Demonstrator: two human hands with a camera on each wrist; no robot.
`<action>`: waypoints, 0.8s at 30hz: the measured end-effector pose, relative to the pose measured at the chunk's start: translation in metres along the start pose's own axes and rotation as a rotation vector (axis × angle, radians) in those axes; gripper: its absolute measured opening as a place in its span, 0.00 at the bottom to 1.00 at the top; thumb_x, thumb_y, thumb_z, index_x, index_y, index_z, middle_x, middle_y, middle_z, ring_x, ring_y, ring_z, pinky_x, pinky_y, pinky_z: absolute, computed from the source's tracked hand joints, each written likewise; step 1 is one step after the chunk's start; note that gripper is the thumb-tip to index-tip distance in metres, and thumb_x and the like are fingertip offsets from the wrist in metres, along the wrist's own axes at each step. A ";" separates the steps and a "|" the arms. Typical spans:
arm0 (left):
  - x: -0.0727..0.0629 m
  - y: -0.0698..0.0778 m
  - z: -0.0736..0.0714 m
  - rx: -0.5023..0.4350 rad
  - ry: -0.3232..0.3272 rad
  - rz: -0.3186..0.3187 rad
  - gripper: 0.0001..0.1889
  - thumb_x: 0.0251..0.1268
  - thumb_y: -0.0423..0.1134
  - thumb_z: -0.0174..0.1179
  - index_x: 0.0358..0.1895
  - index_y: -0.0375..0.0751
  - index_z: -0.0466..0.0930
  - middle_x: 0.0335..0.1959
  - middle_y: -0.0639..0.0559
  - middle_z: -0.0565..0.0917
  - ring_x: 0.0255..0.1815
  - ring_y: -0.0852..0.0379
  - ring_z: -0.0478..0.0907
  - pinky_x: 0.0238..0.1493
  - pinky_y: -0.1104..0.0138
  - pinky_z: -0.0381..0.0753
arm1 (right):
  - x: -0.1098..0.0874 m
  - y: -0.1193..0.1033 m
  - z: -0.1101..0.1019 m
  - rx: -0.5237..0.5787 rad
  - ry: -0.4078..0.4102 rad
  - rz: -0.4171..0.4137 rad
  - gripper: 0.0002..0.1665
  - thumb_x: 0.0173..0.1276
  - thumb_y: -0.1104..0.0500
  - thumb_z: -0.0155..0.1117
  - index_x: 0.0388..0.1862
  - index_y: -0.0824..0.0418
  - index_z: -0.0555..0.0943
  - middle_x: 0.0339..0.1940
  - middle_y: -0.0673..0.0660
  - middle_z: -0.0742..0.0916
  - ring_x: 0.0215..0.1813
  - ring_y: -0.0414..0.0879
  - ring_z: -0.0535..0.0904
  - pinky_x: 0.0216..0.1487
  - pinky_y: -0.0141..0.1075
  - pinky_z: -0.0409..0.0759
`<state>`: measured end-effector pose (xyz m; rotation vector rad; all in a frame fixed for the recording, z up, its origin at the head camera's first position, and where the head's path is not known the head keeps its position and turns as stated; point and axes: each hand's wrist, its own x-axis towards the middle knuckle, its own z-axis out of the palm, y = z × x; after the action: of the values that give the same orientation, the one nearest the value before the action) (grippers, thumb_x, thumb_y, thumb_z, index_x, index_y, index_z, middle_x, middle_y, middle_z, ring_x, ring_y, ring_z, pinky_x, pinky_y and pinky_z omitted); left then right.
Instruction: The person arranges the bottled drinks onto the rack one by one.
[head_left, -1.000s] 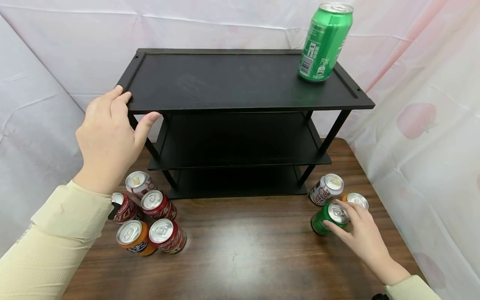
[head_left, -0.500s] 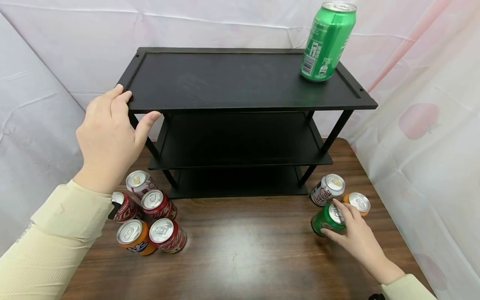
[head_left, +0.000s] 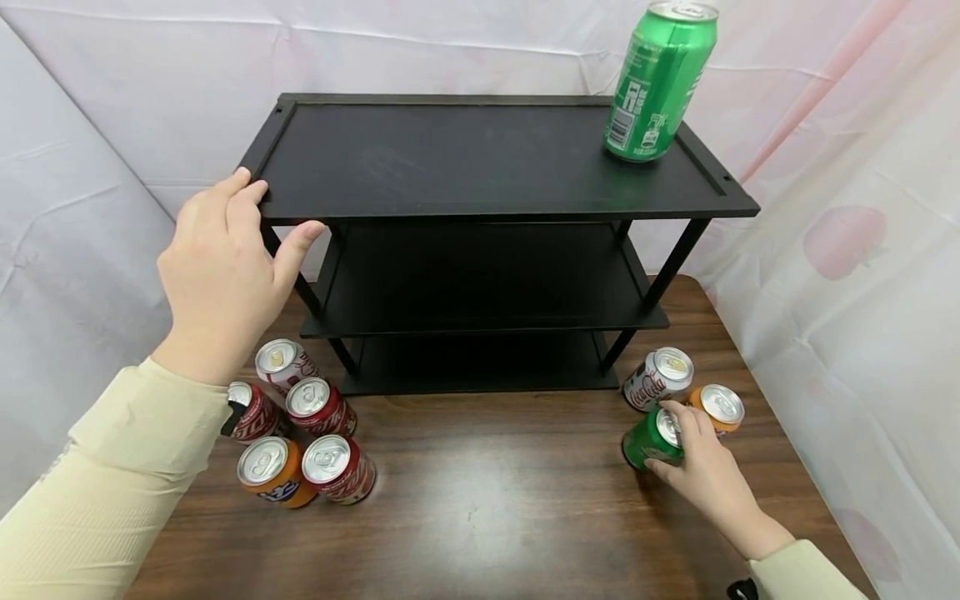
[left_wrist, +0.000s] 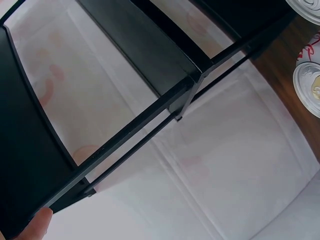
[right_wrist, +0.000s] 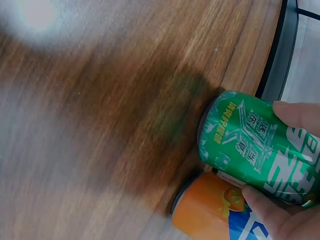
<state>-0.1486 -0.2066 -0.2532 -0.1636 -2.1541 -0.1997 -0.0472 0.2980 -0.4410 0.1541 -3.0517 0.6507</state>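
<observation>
My right hand (head_left: 701, 471) grips a green soda can (head_left: 651, 442) on the wooden table, its thumb and fingers on opposite sides. In the right wrist view, the printed side of that green can (right_wrist: 250, 145) shows between the fingertips. An orange soda can (head_left: 720, 405) and a white-and-red cola can (head_left: 657, 380) stand close behind it. At the left, my left hand (head_left: 221, 275) rests on the front left corner of a black three-tier shelf (head_left: 465, 158), fingers extended and thumb spread. Only a fingertip (left_wrist: 40, 222) of it appears in the left wrist view.
Another green can (head_left: 660, 83) stands at the right end of the top tier. Several red, orange and white cans, including a red can (head_left: 339, 471), cluster on the table (head_left: 465, 500) left of the shelf. White cloth (head_left: 847, 350) hangs around the table.
My right hand has shifted slightly left around the green can, which has moved a little left from the orange can. The left hand stays on the shelf corner. The head view has shifted slightly.
</observation>
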 end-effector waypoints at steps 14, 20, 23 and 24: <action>-0.001 -0.001 0.000 0.006 0.002 -0.002 0.47 0.65 0.75 0.41 0.58 0.29 0.79 0.63 0.42 0.80 0.59 0.34 0.78 0.33 0.35 0.76 | -0.002 0.002 0.007 0.064 0.079 -0.006 0.52 0.49 0.63 0.81 0.71 0.62 0.62 0.57 0.71 0.72 0.53 0.70 0.77 0.45 0.65 0.78; 0.000 -0.002 0.001 -0.002 0.017 0.008 0.47 0.66 0.75 0.40 0.58 0.30 0.79 0.63 0.42 0.80 0.59 0.34 0.78 0.31 0.35 0.76 | -0.003 0.002 0.009 0.103 0.124 -0.022 0.54 0.47 0.65 0.82 0.71 0.62 0.63 0.57 0.71 0.73 0.53 0.68 0.77 0.46 0.64 0.77; 0.000 -0.002 0.001 -0.011 0.013 0.006 0.47 0.67 0.75 0.39 0.58 0.30 0.79 0.63 0.42 0.80 0.59 0.33 0.77 0.31 0.35 0.75 | -0.003 0.002 0.009 0.117 0.126 -0.016 0.54 0.47 0.65 0.82 0.71 0.62 0.64 0.57 0.70 0.73 0.54 0.67 0.76 0.46 0.64 0.77; 0.000 -0.002 0.001 -0.013 0.011 0.005 0.47 0.67 0.75 0.39 0.58 0.30 0.79 0.63 0.42 0.80 0.59 0.33 0.77 0.30 0.35 0.75 | -0.003 0.002 0.009 0.119 0.126 -0.013 0.53 0.47 0.64 0.82 0.71 0.62 0.64 0.57 0.70 0.73 0.54 0.67 0.76 0.46 0.64 0.77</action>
<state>-0.1500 -0.2081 -0.2536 -0.1743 -2.1422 -0.2110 -0.0440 0.2962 -0.4495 0.1295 -2.8899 0.8093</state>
